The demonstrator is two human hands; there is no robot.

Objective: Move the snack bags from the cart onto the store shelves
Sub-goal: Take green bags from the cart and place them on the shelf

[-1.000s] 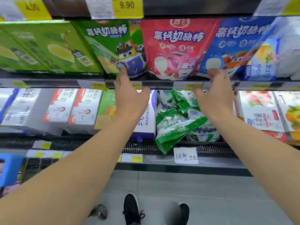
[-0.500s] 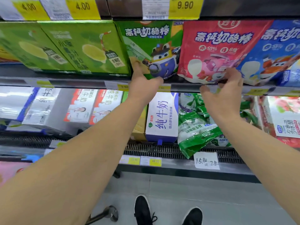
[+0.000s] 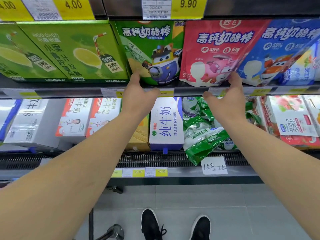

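Hands are steadying bags above the shelf edge (image 3: 181,91); left hand (image 3: 136,97), spread, is touching the green bag (image 3: 152,52); right hand (image 3: 226,99), spread, is touching the red bag (image 3: 213,52), which is leaning and could topple forward.

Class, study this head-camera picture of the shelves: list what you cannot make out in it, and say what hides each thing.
- The cart: not in the head view; only a dark post shows at the bottom edge.
- Left hand fingertips: hidden against the green bag, so its grip is unclear.
- Blue bag: cut off by the right edge.
- Shelf price tag: partly covered by the left hand, print blurred.
- Right hand: whether it pinches the red bag is unclear.
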